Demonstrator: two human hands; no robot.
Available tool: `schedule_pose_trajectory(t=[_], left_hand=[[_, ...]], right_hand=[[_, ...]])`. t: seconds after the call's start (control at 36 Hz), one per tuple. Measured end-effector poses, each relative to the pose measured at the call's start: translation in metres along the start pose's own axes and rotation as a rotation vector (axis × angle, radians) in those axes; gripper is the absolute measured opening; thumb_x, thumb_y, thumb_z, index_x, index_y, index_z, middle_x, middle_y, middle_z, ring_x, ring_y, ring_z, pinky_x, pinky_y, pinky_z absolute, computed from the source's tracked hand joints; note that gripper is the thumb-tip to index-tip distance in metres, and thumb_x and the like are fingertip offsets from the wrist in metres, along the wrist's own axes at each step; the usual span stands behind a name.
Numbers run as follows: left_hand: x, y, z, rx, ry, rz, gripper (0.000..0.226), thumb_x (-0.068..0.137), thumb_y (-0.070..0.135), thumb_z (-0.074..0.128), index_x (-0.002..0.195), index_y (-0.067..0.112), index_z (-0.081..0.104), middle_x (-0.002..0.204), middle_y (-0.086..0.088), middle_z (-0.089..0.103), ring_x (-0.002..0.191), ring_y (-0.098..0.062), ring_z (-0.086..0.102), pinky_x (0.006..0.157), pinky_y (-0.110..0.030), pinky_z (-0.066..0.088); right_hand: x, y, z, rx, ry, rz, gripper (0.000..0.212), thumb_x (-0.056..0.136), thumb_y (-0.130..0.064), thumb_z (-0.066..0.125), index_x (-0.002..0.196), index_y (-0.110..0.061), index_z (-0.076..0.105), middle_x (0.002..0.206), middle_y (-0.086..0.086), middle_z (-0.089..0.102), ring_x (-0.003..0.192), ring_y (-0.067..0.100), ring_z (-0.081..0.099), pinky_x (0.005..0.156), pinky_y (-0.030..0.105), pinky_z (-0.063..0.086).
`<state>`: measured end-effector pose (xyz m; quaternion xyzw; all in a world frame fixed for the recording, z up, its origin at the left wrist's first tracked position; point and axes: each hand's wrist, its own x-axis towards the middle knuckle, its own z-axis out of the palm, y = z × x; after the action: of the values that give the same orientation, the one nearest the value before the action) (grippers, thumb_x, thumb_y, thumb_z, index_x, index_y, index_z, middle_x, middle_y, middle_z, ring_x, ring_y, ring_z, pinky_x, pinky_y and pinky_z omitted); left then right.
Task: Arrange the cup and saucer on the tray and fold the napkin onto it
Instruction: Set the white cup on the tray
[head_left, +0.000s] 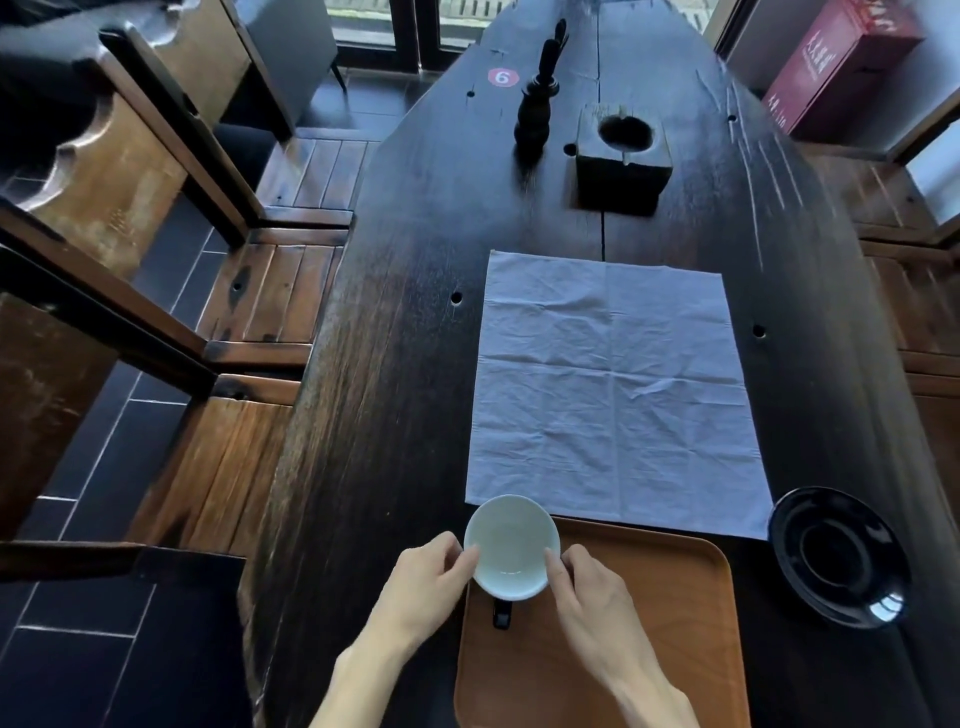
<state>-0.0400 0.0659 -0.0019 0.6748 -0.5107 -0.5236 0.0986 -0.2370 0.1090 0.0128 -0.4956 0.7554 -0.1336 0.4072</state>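
Observation:
A cup, pale inside with a dark handle pointing toward me, is at the far left corner of the brown tray. My left hand grips its left rim and my right hand grips its right rim. Whether the cup rests on the tray or hangs just above it I cannot tell. A glossy black saucer lies on the table to the right of the tray. A white napkin is spread flat beyond the tray, its near edge touching the tray's far edge.
On the dark wooden table, a dark block with a round hole and a tall dark carved piece stand at the far end. Wooden chairs line the left side. A red box sits at the back right.

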Motion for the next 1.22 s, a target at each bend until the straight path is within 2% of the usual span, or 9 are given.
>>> schedule_pose_trajectory(t=[0.14,0.25,0.36,0.42,0.53,0.67,0.89,1.08,1.22], left_hand=[[0.016,0.008,-0.02,0.058,0.085,0.061,0.045,0.091,0.059,0.051,0.066,0.021,0.046,0.052,0.009,0.05,0.05,-0.01,0.042,0.054,-0.036,0.041],[0.031,0.029,-0.027,0.134,0.104,0.192,0.02,0.097,0.05,0.047,0.105,0.036,0.059,0.06,0.006,0.057,0.061,-0.009,0.056,0.069,-0.038,0.051],[0.045,0.045,-0.026,0.202,0.015,0.294,0.034,0.099,0.043,0.048,0.13,0.035,0.06,0.076,0.012,0.058,0.082,-0.006,0.059,0.087,-0.035,0.052],[0.048,0.051,-0.025,0.189,-0.012,0.334,0.029,0.098,0.04,0.052,0.124,0.033,0.066,0.085,0.014,0.061,0.088,-0.003,0.06,0.084,-0.029,0.051],[0.051,0.058,-0.022,0.183,-0.045,0.402,0.019,0.095,0.029,0.063,0.108,0.026,0.076,0.078,0.019,0.06,0.08,0.007,0.058,0.071,-0.01,0.038],[0.057,0.053,-0.02,0.166,-0.066,0.399,0.012,0.088,0.02,0.072,0.097,0.022,0.079,0.086,0.007,0.068,0.081,-0.003,0.062,0.07,-0.011,0.043],[0.053,0.043,-0.016,0.113,0.012,0.377,0.007,0.085,0.022,0.075,0.09,0.022,0.08,0.072,0.006,0.06,0.066,-0.004,0.054,0.063,-0.012,0.04],[0.031,0.027,-0.014,-0.091,0.072,0.287,0.007,0.086,0.018,0.073,0.083,0.022,0.077,0.067,0.007,0.067,0.058,0.0,0.053,0.06,-0.013,0.041],[0.019,0.021,-0.011,-0.159,0.101,0.234,0.009,0.088,0.018,0.072,0.08,0.023,0.075,0.079,0.007,0.075,0.066,-0.002,0.061,0.065,-0.018,0.05]], right_hand=[[-0.018,-0.002,0.004,0.156,-0.007,0.067,0.037,0.101,-0.044,0.045,0.073,-0.02,0.049,0.066,-0.004,0.053,0.067,0.011,0.049,0.066,0.025,0.041],[-0.03,-0.003,0.015,0.228,0.004,0.139,0.021,0.1,-0.039,0.051,0.085,-0.026,0.059,0.061,-0.001,0.057,0.063,0.002,0.052,0.065,0.014,0.041],[-0.034,-0.003,0.025,0.233,-0.026,0.222,0.03,0.098,-0.043,0.054,0.082,-0.019,0.059,0.068,0.006,0.059,0.064,0.007,0.049,0.063,0.012,0.04],[-0.035,-0.004,0.03,0.225,-0.038,0.232,0.035,0.097,-0.045,0.054,0.08,-0.015,0.059,0.064,0.004,0.056,0.061,0.007,0.049,0.063,0.013,0.04],[-0.036,-0.008,0.041,0.266,-0.035,0.266,0.044,0.098,-0.048,0.05,0.076,-0.01,0.059,0.059,0.0,0.054,0.052,0.005,0.045,0.054,0.017,0.037],[-0.033,-0.014,0.047,0.289,0.008,0.273,0.046,0.101,-0.042,0.046,0.069,-0.013,0.06,0.052,-0.006,0.055,0.05,0.002,0.05,0.055,0.016,0.038],[-0.033,-0.014,0.041,0.289,0.018,0.249,0.046,0.102,-0.039,0.044,0.07,-0.007,0.052,0.056,-0.003,0.051,0.051,0.004,0.046,0.054,0.019,0.038],[-0.027,-0.009,0.027,0.3,0.056,0.211,0.045,0.1,-0.039,0.049,0.06,-0.024,0.038,0.051,-0.009,0.045,0.051,0.007,0.038,0.053,0.02,0.035],[-0.02,-0.003,0.014,0.276,0.091,0.161,0.046,0.098,-0.043,0.054,0.06,-0.021,0.039,0.052,-0.009,0.039,0.052,0.007,0.034,0.052,0.021,0.033]])
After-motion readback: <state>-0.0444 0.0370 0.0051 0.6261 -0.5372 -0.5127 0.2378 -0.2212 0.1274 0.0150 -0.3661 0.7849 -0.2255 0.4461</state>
